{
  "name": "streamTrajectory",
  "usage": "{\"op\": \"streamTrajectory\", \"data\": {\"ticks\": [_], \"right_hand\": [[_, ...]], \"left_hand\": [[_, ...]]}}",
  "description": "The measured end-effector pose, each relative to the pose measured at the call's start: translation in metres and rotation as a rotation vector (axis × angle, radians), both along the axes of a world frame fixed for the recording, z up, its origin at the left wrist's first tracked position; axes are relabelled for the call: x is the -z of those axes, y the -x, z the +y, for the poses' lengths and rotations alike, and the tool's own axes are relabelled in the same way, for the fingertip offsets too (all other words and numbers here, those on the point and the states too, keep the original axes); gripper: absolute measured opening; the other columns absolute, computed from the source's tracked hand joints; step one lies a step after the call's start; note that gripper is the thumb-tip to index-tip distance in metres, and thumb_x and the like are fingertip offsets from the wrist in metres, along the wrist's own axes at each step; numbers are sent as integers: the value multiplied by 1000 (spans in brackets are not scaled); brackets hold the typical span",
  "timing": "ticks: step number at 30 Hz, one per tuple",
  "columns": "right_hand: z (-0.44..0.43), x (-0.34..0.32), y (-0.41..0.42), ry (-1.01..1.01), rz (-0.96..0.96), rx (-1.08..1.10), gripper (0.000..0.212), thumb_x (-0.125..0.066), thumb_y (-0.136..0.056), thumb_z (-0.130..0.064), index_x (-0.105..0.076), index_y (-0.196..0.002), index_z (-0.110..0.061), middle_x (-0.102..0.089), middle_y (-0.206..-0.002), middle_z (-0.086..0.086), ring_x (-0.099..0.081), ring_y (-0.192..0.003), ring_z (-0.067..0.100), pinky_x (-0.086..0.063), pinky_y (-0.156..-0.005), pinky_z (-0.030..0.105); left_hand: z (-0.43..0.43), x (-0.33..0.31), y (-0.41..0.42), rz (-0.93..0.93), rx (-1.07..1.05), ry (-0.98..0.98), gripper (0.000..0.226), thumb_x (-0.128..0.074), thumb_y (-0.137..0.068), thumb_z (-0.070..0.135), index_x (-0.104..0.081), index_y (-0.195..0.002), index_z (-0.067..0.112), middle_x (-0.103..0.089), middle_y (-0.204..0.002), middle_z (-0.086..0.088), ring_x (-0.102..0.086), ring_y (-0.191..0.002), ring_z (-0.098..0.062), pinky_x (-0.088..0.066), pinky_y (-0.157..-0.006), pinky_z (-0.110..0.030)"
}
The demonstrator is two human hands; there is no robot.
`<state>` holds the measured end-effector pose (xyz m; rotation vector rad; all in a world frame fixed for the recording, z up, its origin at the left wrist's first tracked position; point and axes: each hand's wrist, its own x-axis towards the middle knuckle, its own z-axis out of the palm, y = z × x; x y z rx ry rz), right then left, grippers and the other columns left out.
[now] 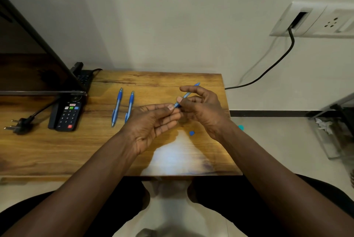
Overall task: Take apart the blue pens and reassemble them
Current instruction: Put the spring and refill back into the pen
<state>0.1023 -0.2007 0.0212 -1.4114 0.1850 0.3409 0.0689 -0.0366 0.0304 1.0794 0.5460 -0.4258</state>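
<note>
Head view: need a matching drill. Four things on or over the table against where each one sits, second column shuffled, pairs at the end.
Things:
1. held pen
2. remote
3. small blue piece
4. plug

Places:
A. far left of the table
B. on the table, beside the wrist of the right hand
C. pinched between the left hand and the right hand
D. partly under the bottom edge of the dark screen

Pairs: 1-C, 2-D, 3-B, 4-A
</note>
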Motion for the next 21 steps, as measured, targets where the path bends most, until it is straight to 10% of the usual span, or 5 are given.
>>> {"op": "streamTrajectory", "data": {"ticks": [10,21], "right_hand": [[0,1,0,-4,33,-2,37,-78,-88,-8,-67,-123,-5,-75,-87,16,-75,-77,20,-63,-72,31],[1,1,-1,-192,224,20,27,-75,-91,-11,-69,-114,3,-74,-92,14,-72,-72,15,-60,-63,26]], "left_hand": [[1,-3,-2,55,-39,59,29,-70,-98,27,-72,-106,-1,-81,-99,-19,-82,-84,-21,-66,-66,-29],[3,-8,-2,56,-32,167,24,-50,-99,-2,-71,-108,-6,-80,-103,-22,-82,-89,-23,-66,-78,-32]]}}
